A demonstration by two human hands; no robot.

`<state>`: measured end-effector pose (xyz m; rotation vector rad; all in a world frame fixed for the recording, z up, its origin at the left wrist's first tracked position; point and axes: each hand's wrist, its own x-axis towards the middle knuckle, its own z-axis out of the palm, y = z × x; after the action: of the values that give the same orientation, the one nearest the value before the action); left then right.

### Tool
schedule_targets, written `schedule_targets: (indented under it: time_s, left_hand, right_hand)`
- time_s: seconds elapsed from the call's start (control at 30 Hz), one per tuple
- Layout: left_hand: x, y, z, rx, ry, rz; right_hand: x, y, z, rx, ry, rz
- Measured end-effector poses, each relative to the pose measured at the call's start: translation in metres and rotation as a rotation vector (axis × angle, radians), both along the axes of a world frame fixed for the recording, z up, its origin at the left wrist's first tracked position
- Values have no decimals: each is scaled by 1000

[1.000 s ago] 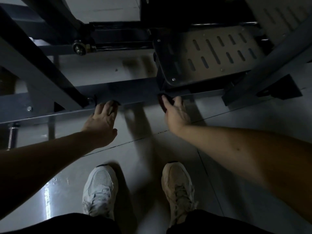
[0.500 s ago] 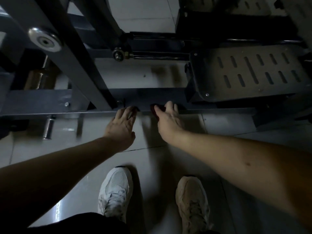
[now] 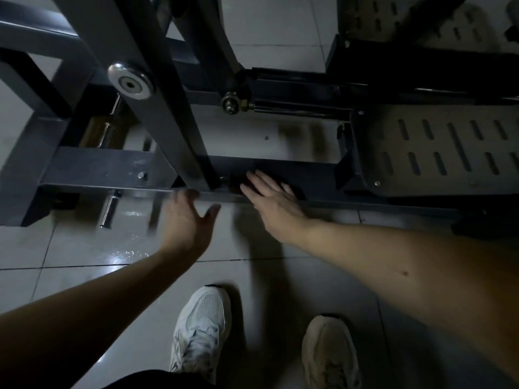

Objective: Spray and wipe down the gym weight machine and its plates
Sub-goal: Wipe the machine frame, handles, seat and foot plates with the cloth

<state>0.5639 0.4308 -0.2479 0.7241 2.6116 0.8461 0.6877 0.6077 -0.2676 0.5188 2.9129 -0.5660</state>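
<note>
The grey steel weight machine has a low horizontal base beam (image 3: 101,169) running across the floor, with a slanted upright (image 3: 157,88) rising from it. My right hand (image 3: 269,200) lies flat with straight fingers on a dark cloth (image 3: 238,181) on the beam, just right of the upright's foot. The cloth is mostly hidden under the fingers. My left hand (image 3: 188,220) is blurred, fingers spread, at the beam's front edge left of the right hand, holding nothing.
A perforated foot plate (image 3: 438,147) sits at the right. A chrome pivot cap (image 3: 130,82) and a rod end (image 3: 233,103) are on the frame. A chrome peg (image 3: 108,211) sticks out below the beam. Glossy tiled floor (image 3: 84,248) and my shoes (image 3: 202,327) are below.
The view has shifted left along the beam. My right hand has slid the cloth left toward the upright's foot. My left hand has lifted off the beam and spread open.
</note>
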Motion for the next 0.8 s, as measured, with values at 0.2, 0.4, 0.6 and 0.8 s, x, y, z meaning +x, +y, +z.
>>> schedule_targets:
  time_s: [0.2, 0.4, 0.6, 0.8]
  left_hand:
    - [-19, 0, 19, 199, 7, 246]
    - [-31, -12, 34, 282, 128, 190]
    - [-40, -7, 47, 276, 134, 177]
    - [-43, -8, 47, 284, 101, 168]
  right_hand:
    - [7, 43, 15, 239, -280, -500]
    - [-57, -26, 18, 49, -96, -173]
    - [-22, 16, 9, 221, -211, -290]
    - [-46, 13, 18, 209, -256, -578]
